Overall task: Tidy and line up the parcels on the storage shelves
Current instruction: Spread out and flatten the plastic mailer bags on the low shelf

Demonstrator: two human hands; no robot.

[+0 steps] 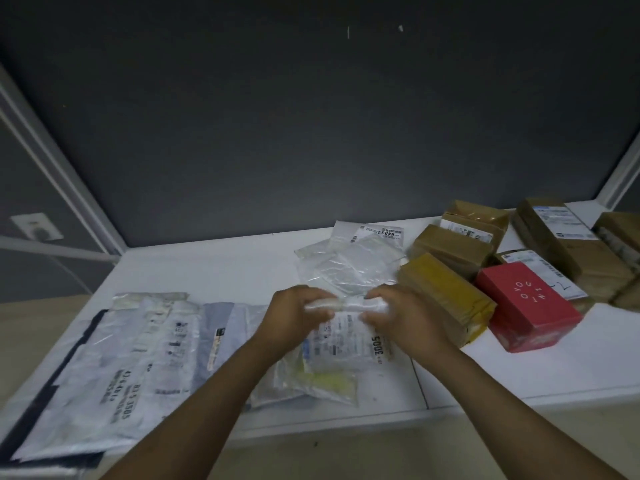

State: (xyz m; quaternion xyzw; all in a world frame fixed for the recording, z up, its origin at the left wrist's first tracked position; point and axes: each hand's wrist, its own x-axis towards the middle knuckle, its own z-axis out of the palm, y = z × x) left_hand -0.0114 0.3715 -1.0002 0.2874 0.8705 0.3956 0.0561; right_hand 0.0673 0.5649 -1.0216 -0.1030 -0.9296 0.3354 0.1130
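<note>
Fingers point(294, 296) of both hands are curled over the far edge of a clear parcel bag point(346, 344), which is pinched against the thumbs. Exact fingertip contact is lost to blur. The left hand point(291, 318) and right hand point(403, 315) are kept close together, probably so that the slack top can be gathered and squared before the bag is laid straight.

Nearest, at the front left of the white shelf point(214, 271), flat grey and white mailers point(121, 358) are spread overlapping. Their film is slick and wrinkled, with printed labels and a dark strip along one side. They appear to have been grouped by kind, though their edges are not yet aligned.

At the front middle, the held bag is seen resting on a small pile of clear bags point(325, 386), one with pale yellow contents. It seems to be the piece being added to that pile. Its film is thin and glossy, with a paper label inside.

Just beyond the hands, more loose clear bags point(353, 265) are left crooked and crumpled, presumably still to be sorted.

To the right, brown boxes point(446, 296) wrapped in shiny tape are packed touching one another at odd angles. A matte red box point(530, 306) with white lettering is set against them. Rigid, square shapes like these should be easily lined up.

Behind everything, a dull, dark back wall point(311, 116) is seen.
</note>
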